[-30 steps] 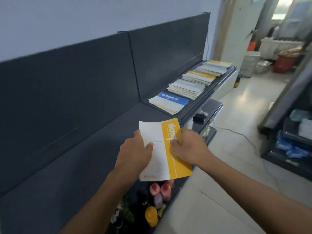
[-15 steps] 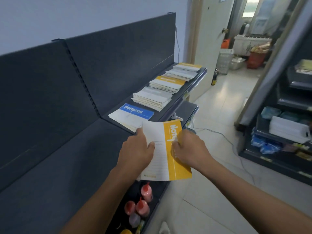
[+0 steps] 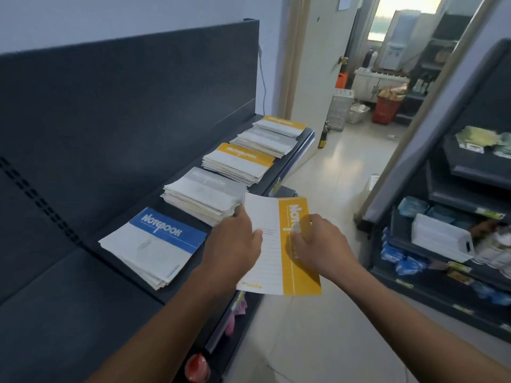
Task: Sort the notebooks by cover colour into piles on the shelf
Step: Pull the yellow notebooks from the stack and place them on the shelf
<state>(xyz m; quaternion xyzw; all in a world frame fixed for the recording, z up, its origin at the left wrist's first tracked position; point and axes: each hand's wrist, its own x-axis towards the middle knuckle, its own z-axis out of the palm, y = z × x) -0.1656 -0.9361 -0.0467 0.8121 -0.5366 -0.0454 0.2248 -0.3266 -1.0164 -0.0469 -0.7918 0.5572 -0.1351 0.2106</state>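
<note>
- Notebook with a yellow band (image 3: 287, 244): gripped by both hands, held out past the front edge of the dark shelf (image 3: 177, 295).
- Left hand (image 3: 235, 244) clasps its white side, thumb on top; right hand (image 3: 322, 248) pinches the yellow strip.
- Just left of the left hand, a blue-banded pile (image 3: 154, 246) lies on the shelf.
- Beyond the left hand's fingers sits a grey-topped pile (image 3: 203, 194), near the held notebook's far corner.
- Farther off along the shelf: a yellow-banded pile (image 3: 239, 163), another grey pile (image 3: 265, 142), and a last yellow-topped pile (image 3: 282, 125).
</note>
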